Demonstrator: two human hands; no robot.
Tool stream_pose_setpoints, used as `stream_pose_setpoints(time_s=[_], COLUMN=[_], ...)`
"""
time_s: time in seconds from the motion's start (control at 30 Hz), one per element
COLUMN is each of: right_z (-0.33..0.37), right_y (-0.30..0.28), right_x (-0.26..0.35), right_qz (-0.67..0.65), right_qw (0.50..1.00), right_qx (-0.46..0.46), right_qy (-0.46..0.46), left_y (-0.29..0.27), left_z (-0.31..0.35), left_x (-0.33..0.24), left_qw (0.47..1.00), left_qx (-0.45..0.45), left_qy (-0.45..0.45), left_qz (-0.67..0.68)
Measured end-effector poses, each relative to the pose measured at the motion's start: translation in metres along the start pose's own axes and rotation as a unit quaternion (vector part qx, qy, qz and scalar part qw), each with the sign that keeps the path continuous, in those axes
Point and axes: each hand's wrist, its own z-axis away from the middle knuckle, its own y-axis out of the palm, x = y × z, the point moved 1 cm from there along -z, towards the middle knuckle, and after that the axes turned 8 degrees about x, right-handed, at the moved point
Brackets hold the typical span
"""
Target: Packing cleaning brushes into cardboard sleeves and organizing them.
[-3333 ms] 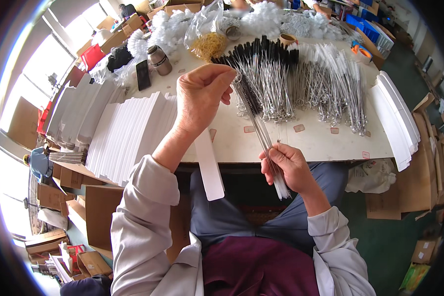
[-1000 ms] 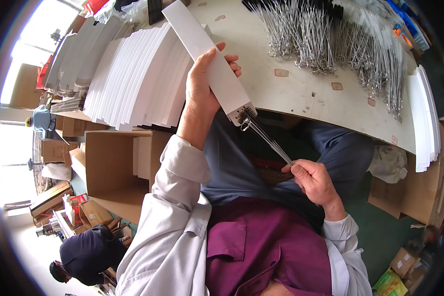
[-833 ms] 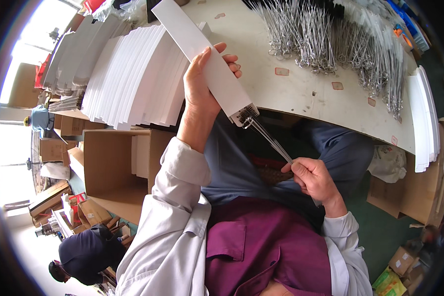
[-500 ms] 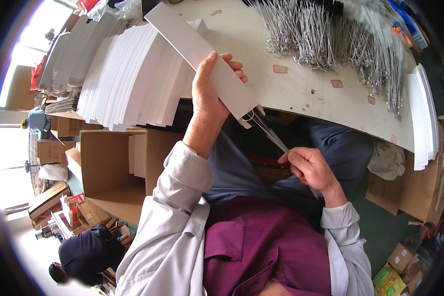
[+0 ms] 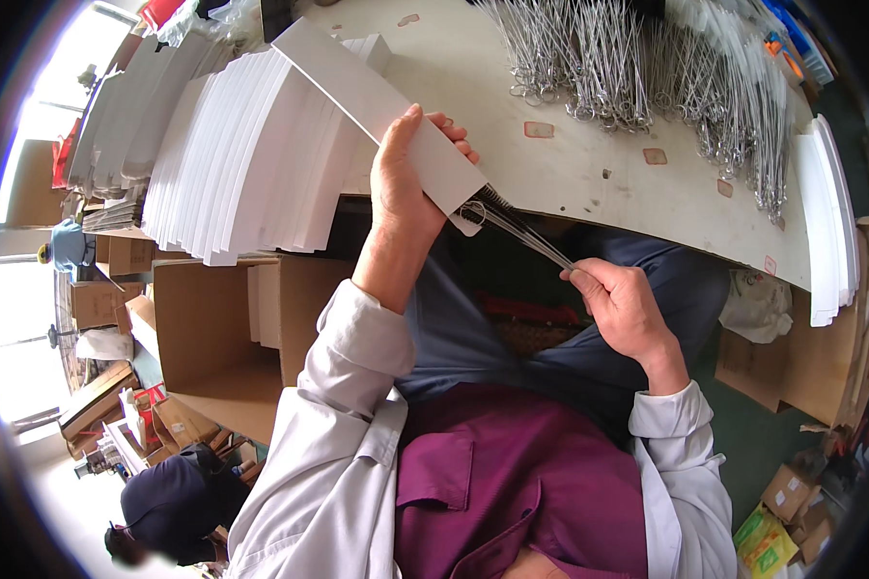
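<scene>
Left hand (image 5: 406, 193) grips long white card sleeve (image 5: 377, 101); right hand (image 5: 623, 309) pinches thin metal rods (image 5: 521, 227) at its mouth. Risk: rods snag, sleeve tears.

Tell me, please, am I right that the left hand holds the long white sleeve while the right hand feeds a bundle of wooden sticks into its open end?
Not quite: the head view shows thin metal rods, not wooden sticks. The left hand holds the long white sleeve, and the right hand feeds them into its open end.

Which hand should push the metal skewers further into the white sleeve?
Right. The right hand grips the skewers' free ends, aligned with the sleeve's open mouth; the left hand holds the sleeve.
</scene>
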Motion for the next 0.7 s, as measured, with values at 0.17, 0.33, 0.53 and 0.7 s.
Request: stream_pose_setpoints(time_s=[0.17,0.33,0.53,0.7], right_z=[0.001,-0.01,-0.042,-0.053], right_y=[0.001,0.002,0.012,0.013], right_x=[0.002,0.006,0.018,0.021], right_qz=[0.073,0.055,-0.09,-0.084], right_qw=[0.995,0.998,0.993,0.985], right_qx=[-0.044,-0.017,-0.048,-0.122], right_qy=[-0.051,-0.038,-0.058,-0.089], left_y=[0.006,0.011,0.028,0.035], left_z=[0.009,0.02,0.044,0.049], left_x=[0.013,0.032,0.063,0.069], left_qw=[0.999,0.999,0.997,0.994], left_qx=[-0.018,-0.018,0.044,0.057], left_qy=[-0.011,-0.034,-0.03,-0.012], left_qz=[-0.033,-0.028,-0.052,-0.088])
